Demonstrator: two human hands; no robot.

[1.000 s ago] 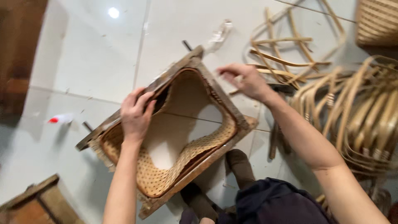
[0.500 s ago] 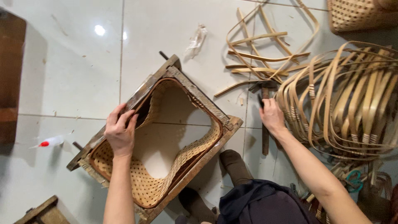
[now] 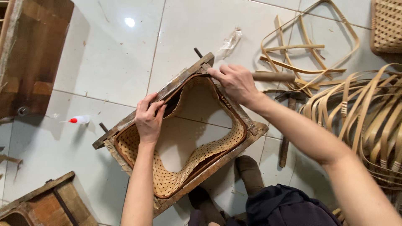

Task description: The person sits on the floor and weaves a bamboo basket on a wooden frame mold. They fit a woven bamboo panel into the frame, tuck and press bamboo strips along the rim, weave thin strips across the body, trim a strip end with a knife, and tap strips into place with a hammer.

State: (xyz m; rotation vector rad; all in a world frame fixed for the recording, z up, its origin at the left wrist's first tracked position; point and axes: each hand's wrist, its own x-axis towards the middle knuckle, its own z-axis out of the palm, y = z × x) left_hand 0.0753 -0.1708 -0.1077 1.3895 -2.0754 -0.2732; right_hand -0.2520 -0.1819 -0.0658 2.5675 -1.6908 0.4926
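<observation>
A square wooden frame [image 3: 125, 123] lies tilted on the white tiled floor, with a woven cane lining [image 3: 167, 184] curving round its inside. My left hand [image 3: 148, 117] presses down on the frame's upper left rail, fingers curled over the cane edge. My right hand [image 3: 236, 83] is at the frame's top corner, shut round a round wooden tool handle [image 3: 274, 76] that sticks out to the right. The tool's working end is hidden under the hand.
A hammer [image 3: 289, 98] lies on the floor right of the frame. Loose cane strips [image 3: 310, 58] and a bundle of bent strips [image 3: 368, 117] fill the right side, a woven basket [image 3: 387, 25] the top right. Wooden boxes [image 3: 33, 54] stand left; a red-capped bottle [image 3: 79, 120] lies nearby.
My right hand went out to the floor by the hammer, then came back to the frame's top corner holding a wooden-handled tool. My left hand stayed on the rail.
</observation>
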